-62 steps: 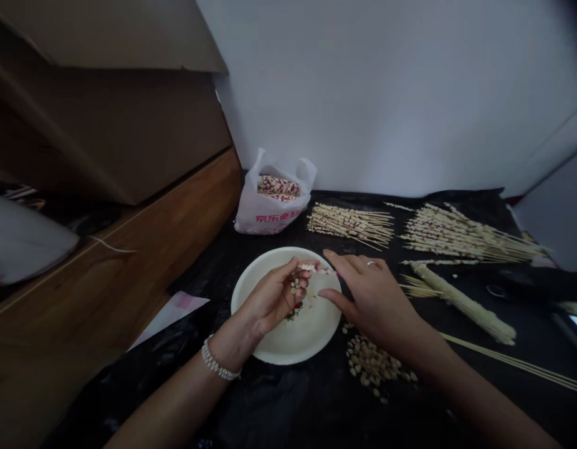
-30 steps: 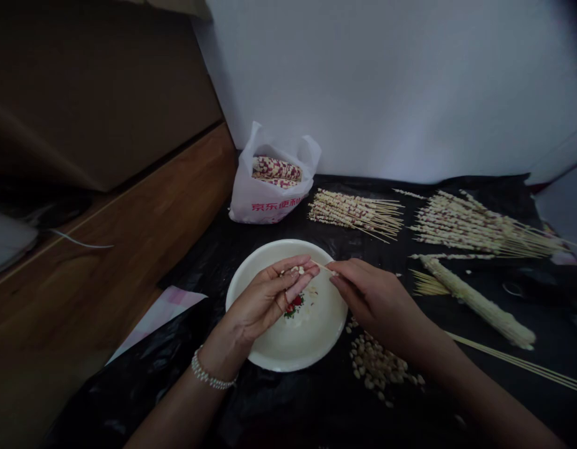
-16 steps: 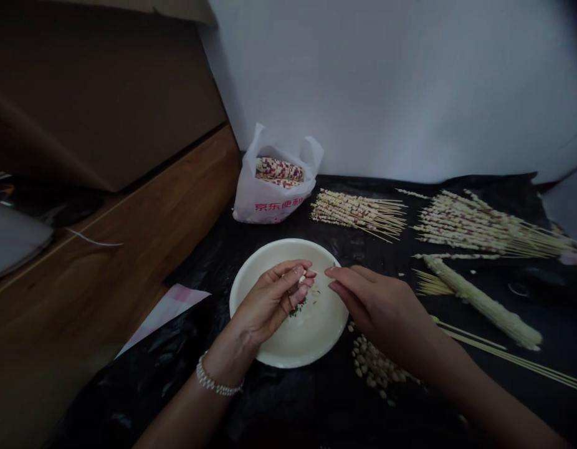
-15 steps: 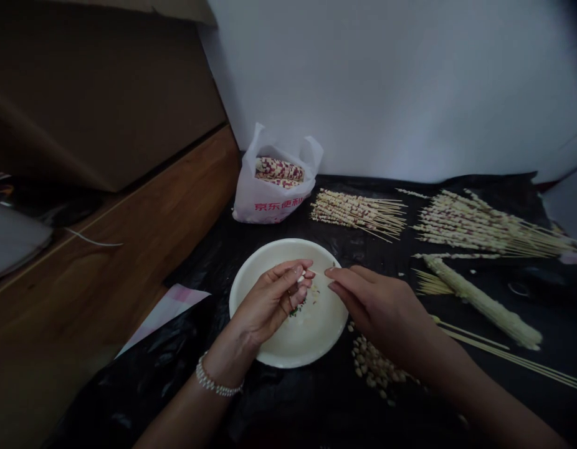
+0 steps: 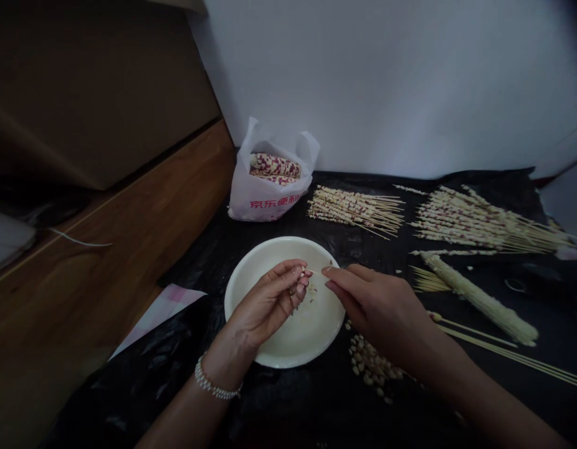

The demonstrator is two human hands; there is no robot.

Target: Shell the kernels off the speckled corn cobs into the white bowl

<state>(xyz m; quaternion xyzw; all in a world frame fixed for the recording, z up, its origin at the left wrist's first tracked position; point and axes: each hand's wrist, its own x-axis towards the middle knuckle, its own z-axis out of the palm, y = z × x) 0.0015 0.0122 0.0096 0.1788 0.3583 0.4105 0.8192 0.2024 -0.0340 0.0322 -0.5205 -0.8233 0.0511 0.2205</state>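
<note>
Over the white bowl (image 5: 244,268), my left hand (image 5: 274,296) pinches a small pale piece, likely a corn kernel (image 5: 304,270), between thumb and fingertips. Facing it, my right hand (image 5: 367,296) grips a thin wooden skewer (image 5: 315,272) close to its tip, which meets the left fingertips. Whether the tip has gone into the piece is too small to tell. Beyond my right forearm a thin stick (image 5: 480,332) with a pale lump at its near end emerges; I cannot tell if it is the same skewer. A few small bits lie in the bowl.
Loose kernels (image 5: 370,368) are heaped right of the bowl. Farther right lie a stripped corncob (image 5: 480,299), bare skewers (image 5: 429,279) and two piles of kernel-threaded skewers (image 5: 335,206) (image 5: 461,218). A plastic bag (image 5: 258,202) of speckled corn cobs stands behind, on a black sheet (image 5: 195,249).
The pale piece in my left fingertips shows less now, and those fingers have closed in around the skewer tip. The view has shifted slightly; both hands stay over the bowl.
</note>
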